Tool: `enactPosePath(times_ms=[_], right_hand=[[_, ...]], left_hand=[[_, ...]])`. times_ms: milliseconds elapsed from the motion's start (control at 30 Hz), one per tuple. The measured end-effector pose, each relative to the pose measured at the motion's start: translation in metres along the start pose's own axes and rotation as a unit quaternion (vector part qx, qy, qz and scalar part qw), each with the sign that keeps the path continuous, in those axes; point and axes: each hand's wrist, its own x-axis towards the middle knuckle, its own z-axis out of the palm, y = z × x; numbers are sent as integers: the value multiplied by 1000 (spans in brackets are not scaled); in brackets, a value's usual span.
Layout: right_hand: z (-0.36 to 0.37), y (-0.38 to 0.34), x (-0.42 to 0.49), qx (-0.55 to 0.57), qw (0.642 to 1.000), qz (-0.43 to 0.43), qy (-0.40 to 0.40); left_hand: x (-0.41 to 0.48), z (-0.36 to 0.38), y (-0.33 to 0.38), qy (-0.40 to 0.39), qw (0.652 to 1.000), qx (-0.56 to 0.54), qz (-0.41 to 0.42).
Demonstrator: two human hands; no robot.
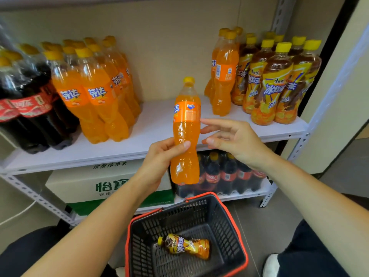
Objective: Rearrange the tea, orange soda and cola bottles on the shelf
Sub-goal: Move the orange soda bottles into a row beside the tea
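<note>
Basket (237,216): tea bottle (185,245) lies flat inside | your left hand (161,156) grips soda bottle (186,120) upright at its waist, above basket | your right hand (233,140) open, fingers spread just right of it | shelf (155,124) behind both hands

A white upper shelf (155,124) is carrying upright bottles: dark cola bottles (26,108) are standing at its left end, with a cluster of orange soda bottles (95,92) just beside them. Well apart to the right, more orange sodas (223,76) are touching a block of tea bottles (277,84). The lower shelf (245,195) is holding a cardboard box (89,182) and a wrapped cola pack (229,174). A black basket (185,236) is sitting on the floor (269,232).
</note>
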Motion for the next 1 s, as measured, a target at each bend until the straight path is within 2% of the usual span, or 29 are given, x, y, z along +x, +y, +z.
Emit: enactPosePath(times_ms=[233, 467, 700, 867, 1000], right_hand=[[30, -1, -4, 14, 999, 0, -45], [43, -1, -3, 6, 999, -52, -7], [57, 8, 0, -85, 992, -80, 52], [56, 10, 1, -115, 990, -79, 27], [51, 9, 1, -92, 995, -41, 12]], left_hand=[[14, -15, 16, 28, 998, -53, -24], [21, -24, 19, -4, 990, -137, -37], [24, -22, 15, -18, 982, -181, -51], [25, -24, 14, 1, 988, -153, -24], [25, -25, 9, 32, 995, -88, 43]])
